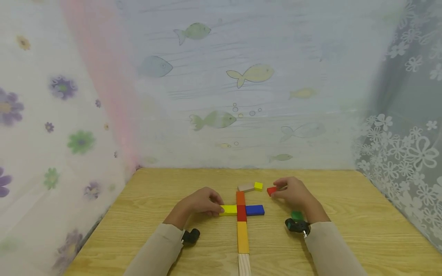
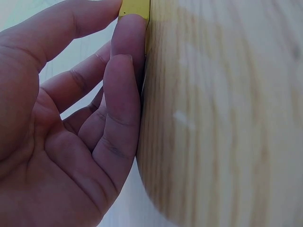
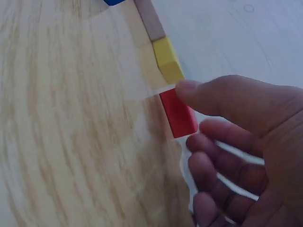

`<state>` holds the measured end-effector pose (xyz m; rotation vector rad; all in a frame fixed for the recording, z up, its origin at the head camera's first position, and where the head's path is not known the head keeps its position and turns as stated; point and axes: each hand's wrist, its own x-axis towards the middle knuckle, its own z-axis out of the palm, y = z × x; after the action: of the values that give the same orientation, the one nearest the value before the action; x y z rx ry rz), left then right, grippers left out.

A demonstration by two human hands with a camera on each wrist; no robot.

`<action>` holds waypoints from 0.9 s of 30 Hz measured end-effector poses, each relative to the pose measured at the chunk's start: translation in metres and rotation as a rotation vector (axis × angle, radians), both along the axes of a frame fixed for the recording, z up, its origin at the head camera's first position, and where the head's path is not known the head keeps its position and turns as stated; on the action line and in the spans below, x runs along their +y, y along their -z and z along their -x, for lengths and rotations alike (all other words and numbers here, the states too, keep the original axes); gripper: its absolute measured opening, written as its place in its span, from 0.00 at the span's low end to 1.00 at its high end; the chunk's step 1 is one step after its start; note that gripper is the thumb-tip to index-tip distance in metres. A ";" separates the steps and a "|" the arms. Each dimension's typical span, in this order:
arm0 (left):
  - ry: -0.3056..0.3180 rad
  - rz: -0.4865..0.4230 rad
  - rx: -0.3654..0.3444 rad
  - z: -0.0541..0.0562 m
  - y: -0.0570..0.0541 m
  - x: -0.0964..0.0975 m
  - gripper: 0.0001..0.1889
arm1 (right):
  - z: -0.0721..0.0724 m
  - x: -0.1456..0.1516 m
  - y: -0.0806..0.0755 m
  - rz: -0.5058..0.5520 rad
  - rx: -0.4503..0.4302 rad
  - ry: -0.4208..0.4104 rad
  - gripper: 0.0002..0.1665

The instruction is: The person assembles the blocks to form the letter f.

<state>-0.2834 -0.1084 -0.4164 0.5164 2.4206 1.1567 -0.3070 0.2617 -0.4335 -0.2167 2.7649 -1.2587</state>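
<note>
My left hand [image 1: 202, 200] pinches the outer end of a long yellow block [image 1: 229, 210], also seen at the top of the left wrist view. That block meets a dark red block [image 1: 241, 213] at the crossing of a cross-shaped row. An orange block [image 1: 240, 198], a blue block [image 1: 255, 210] and an amber block [image 1: 243, 237] touch the crossing. In the right wrist view my right hand [image 3: 236, 137] holds a small red block [image 3: 177, 113] between thumb and fingers. It is just short of a small yellow block [image 3: 166, 59], which adjoins a greyish wooden block [image 3: 150, 19].
A pale wooden block [image 1: 244, 265] extends the row toward the near table edge. Beneath my right wrist lies a green block [image 1: 297, 216], partly hidden by the wrist camera [image 1: 296, 225]. A fish-patterned curtain [image 1: 248, 126] hangs behind the wooden table [image 1: 165, 180].
</note>
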 end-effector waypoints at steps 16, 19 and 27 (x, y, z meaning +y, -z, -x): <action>0.010 -0.008 0.007 0.000 0.001 -0.001 0.08 | -0.004 -0.005 -0.003 -0.122 0.061 0.034 0.25; 0.008 -0.008 0.004 0.000 0.001 0.000 0.09 | -0.002 -0.006 -0.002 -0.127 0.070 0.027 0.24; 0.010 -0.008 0.006 0.000 0.000 0.001 0.08 | 0.002 -0.008 0.003 -0.120 0.072 0.024 0.25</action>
<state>-0.2830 -0.1078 -0.4167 0.5340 2.4165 1.1634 -0.3086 0.2534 -0.4363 -0.2246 2.9003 -1.1060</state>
